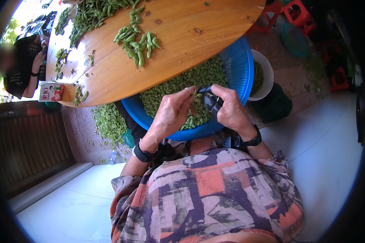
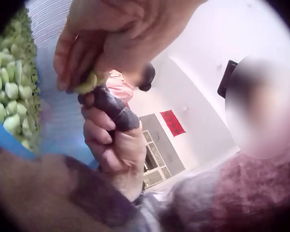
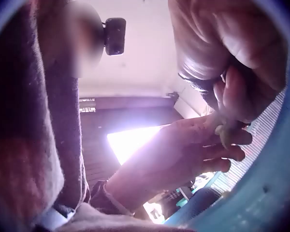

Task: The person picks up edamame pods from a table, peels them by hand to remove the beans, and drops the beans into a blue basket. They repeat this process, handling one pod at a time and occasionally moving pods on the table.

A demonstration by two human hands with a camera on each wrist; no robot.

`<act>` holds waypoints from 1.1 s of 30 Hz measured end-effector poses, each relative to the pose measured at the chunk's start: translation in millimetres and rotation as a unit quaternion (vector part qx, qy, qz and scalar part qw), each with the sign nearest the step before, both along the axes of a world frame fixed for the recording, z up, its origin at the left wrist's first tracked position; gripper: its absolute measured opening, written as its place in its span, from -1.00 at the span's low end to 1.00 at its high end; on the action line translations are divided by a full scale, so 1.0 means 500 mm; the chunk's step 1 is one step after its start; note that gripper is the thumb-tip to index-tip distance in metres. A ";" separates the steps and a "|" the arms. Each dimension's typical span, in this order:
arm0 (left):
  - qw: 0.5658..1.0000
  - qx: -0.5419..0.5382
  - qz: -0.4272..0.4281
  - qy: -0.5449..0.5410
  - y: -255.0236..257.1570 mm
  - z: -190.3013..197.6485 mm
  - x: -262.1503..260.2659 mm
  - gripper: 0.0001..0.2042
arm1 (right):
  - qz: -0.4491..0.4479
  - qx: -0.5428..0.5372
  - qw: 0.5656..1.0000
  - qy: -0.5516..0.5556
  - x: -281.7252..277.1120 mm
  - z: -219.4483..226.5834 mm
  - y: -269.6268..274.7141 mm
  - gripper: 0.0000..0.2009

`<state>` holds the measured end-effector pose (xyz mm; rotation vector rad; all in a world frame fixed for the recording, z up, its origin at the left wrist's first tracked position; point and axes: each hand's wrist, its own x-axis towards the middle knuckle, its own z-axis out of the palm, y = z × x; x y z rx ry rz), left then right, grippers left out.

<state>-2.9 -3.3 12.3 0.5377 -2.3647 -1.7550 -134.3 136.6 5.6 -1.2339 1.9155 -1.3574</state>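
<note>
My left hand [image 1: 172,111] pinches a green soybean pod [image 1: 197,96] over the blue basket [image 1: 247,69]. My right hand [image 1: 230,108] meets it from the other side, and its thumb and a finger wear black coverings [image 1: 211,102]. In the left wrist view the pod [image 2: 88,84] shows between the left fingertips and the black-covered right thumb [image 2: 115,109]. The right wrist view has the pod [image 3: 223,135] at the fingers of both hands. Shelled green beans [image 1: 170,87] fill the basket below.
A wooden table [image 1: 182,36] overhangs the basket, bearing soybean pods [image 1: 138,44] and a drink carton [image 1: 51,91]. Empty-looking pods [image 1: 109,123] lie heaped on the floor at left. A white bucket [image 1: 267,75] and red stools [image 1: 298,16] stand right. Another person [image 1: 22,67] sits at far left.
</note>
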 end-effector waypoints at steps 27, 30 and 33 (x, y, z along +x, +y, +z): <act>0.881 0.418 0.206 0.078 0.040 -0.066 -0.017 -0.66 | -0.040 0.000 0.989 0.142 0.064 -0.021 -0.034 -0.57; 0.883 0.418 0.199 0.073 0.037 -0.076 -0.012 -0.65 | -0.034 0.011 0.989 0.143 0.065 -0.028 -0.031 -0.59; 0.896 0.395 0.185 0.084 0.040 -0.073 -0.014 -0.66 | -0.039 0.017 0.987 0.154 0.058 -0.040 -0.038 -0.62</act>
